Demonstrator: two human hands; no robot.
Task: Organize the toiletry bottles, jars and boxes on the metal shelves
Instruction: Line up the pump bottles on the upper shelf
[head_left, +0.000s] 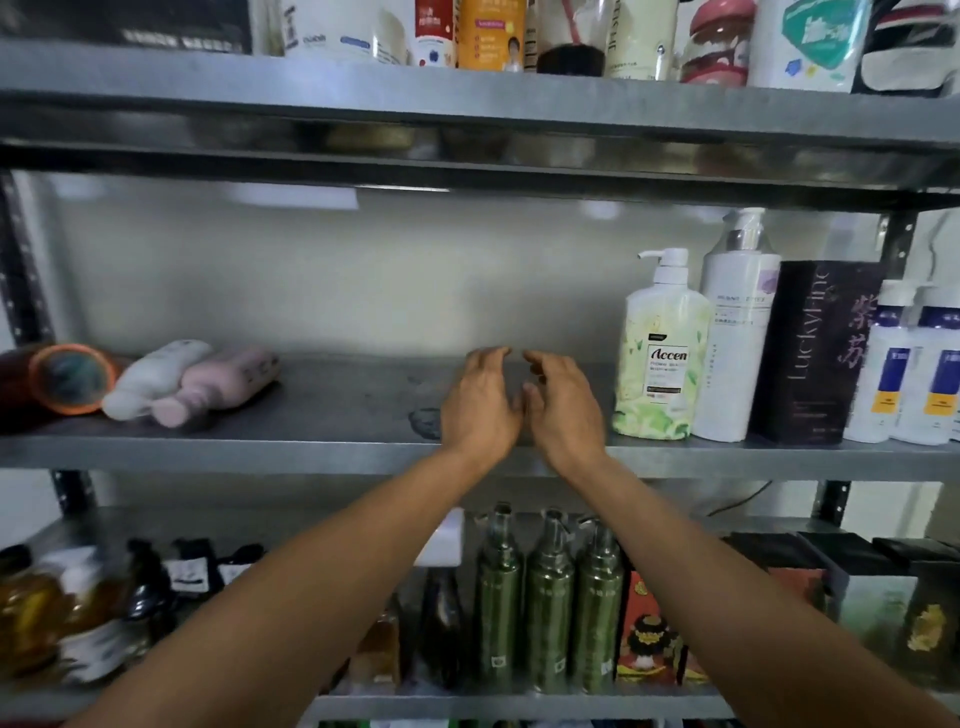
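Both hands are over the middle shelf (332, 405), just left of the Accen bottle (662, 358). The left hand (480, 400) and right hand (561, 405) are nearly touching, fingers loosely curved and apparently holding nothing. The frame is blurred there, so a small clear item between them can't be ruled out.

The work left seems to be the bottles lying far left of the Accen bottle. To do it well, I'd take each by its body, stand it on its base in the gap left of the Accen bottle, and turn the label forward. Approach low so as not to knock the pump head.

Count on this shelf:
- Three lying down: an orange-rimmed bottle (57, 379), a white bottle (156, 374) and a pink bottle (218, 384).
- One Accen bottle, standing.
- To its right, standing: one tall pump bottle (732, 338), one black box (810, 353) and at least two blue-label bottles (891, 364).

Below the Accen bottle, on the next shelf down, stand three green bottles (548, 597).
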